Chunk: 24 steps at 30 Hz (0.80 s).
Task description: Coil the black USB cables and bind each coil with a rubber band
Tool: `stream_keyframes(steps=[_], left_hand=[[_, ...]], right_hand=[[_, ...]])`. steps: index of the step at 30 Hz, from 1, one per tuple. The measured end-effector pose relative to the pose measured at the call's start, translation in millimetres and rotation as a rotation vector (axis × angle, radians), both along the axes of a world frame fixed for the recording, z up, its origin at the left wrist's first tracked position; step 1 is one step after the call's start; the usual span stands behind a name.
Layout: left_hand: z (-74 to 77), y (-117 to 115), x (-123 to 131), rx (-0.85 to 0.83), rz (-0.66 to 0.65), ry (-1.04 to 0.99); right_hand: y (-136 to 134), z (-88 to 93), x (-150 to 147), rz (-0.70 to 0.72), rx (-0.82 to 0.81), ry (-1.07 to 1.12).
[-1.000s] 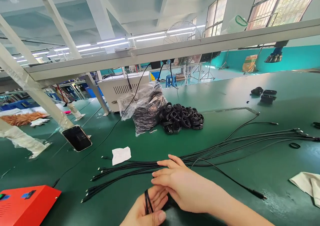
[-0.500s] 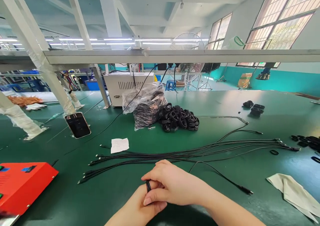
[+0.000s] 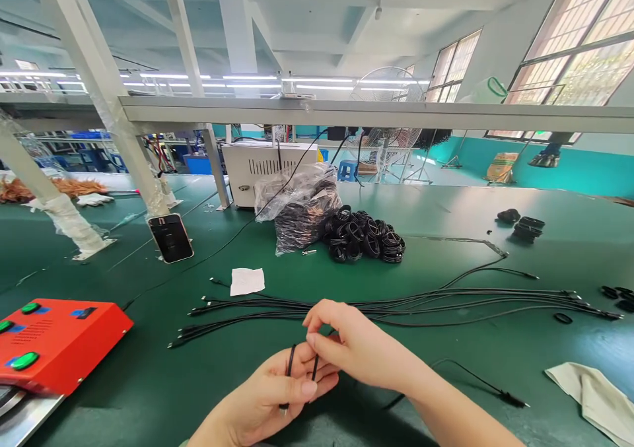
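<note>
A black cable (image 3: 290, 360) runs over the fingers of my left hand (image 3: 277, 391), which is closed on it with the thumb pressed over. Below that thumb a short end with a small metal tip (image 3: 284, 409) pokes out. My right hand (image 3: 347, 341) touches the left fingertips and pinches another stretch of the same cable. From beneath the right forearm the cable's tail comes out on the bench, ending in a dark plug (image 3: 512, 399). Just beyond both hands, a bunch of straight black cables (image 3: 421, 304) lies across the green bench.
Coiled black cables (image 3: 366, 234) are heaped beside a clear plastic bag (image 3: 297, 203). At left stand a red machine (image 3: 74, 338) with green buttons and a phone (image 3: 171, 239) against a post. A white paper (image 3: 247, 281) and a pale cloth (image 3: 589, 394) lie on the bench.
My hands have opened out from a tight clasp, and the cable now shows as strands between them. My right hand has lifted slightly. The view has shifted left.
</note>
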<state>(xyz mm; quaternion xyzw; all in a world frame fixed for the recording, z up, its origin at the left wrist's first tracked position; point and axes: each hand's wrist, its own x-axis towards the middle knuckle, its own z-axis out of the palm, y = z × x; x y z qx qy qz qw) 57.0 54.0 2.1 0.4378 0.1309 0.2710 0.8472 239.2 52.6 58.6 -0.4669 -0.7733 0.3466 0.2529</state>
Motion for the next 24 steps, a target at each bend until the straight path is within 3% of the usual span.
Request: stream_keyframes(steps=[3,9,16,24], left_hand=[[-8.2,0,0,0.063,0.035,0.082],[-24.6,-4,3,0.092,0.18,0.284],[-17.4,-5,6,-0.056,0.101,0.141],[-18.7,-7,6,-0.114,0.045,0.154]], right_hand=[[1,1.7,2,0.024,0.02,-0.04],[1,-5.0,-5,0.234,0.02,-0.137],[2,-14.3,-12,0.146,-0.025,-0.026],[5,-21.6,-10,0.218,-0.476,0.115]])
